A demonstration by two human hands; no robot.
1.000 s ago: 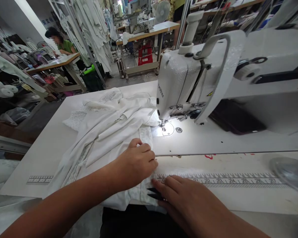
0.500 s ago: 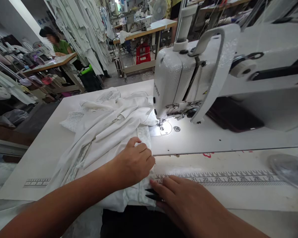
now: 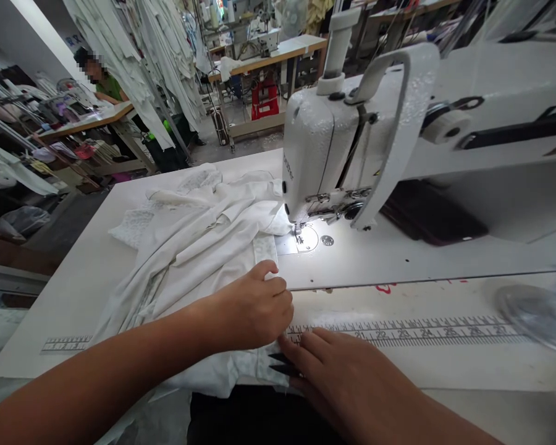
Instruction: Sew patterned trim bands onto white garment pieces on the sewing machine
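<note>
A white garment [image 3: 213,247] with a faintly patterned border lies bunched on the sewing table. My left hand [image 3: 259,306] is curled closed at its right edge, thumb raised; the fingertips pinch the cloth there, partly hidden from me. Just below, my right hand [image 3: 328,364] is wrapped round dark thread snips [image 3: 282,364]. Their two pointed blades stick out to the left over the cloth, slightly apart, and the handles are hidden in the palm. The fingertips of both hands nearly meet. Beyond them, the lit presser foot [image 3: 298,230] of the sewing machine [image 3: 324,142] stands beside the garment.
A printed ruler strip [image 3: 412,334] runs along the front of the table. A dark flat object [image 3: 435,213] lies under the machine arm, and a clear round object [image 3: 537,315] is at right. Behind are hanging cloths [image 3: 167,55], a red stool [image 3: 264,99] and a seated person [image 3: 109,86].
My left hand has moved slightly right and down, closer to my right hand at the cloth edge. The right hand and snips have hardly moved; the view has shifted a little.
</note>
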